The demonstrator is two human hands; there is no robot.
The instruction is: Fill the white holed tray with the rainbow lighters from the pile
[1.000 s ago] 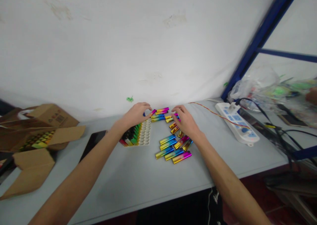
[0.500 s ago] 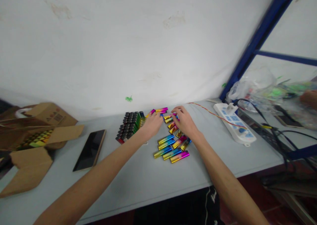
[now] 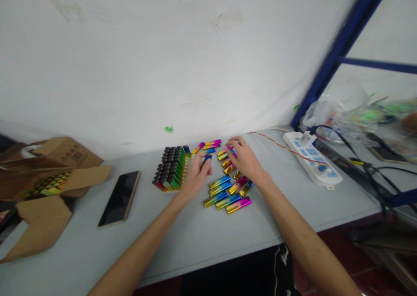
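Note:
Several shiny rainbow-coloured lighters [image 3: 228, 196] lie loose on the grey table [image 3: 202, 239]. A white tray [image 3: 171, 170] of upright lighters with dark tops stands just left of them. My left hand [image 3: 195, 176] is closed round one lighter, whose blue end shows above the fingers, right beside the tray's right edge. My right hand [image 3: 245, 159] lies over the far part of the loose pile, fingers curled on the lighters there; what it grips is hidden.
A dark phone [image 3: 119, 197] lies left of the tray. Open cardboard boxes [image 3: 48, 178] holding more lighters sit at the far left. A white power strip [image 3: 311, 159] with cables and plastic bags [image 3: 339, 109] are at the right, by a blue frame [image 3: 339, 48].
My left hand went from the far lighters back toward me and now holds one lighter by the tray. The right hand has stayed on the pile.

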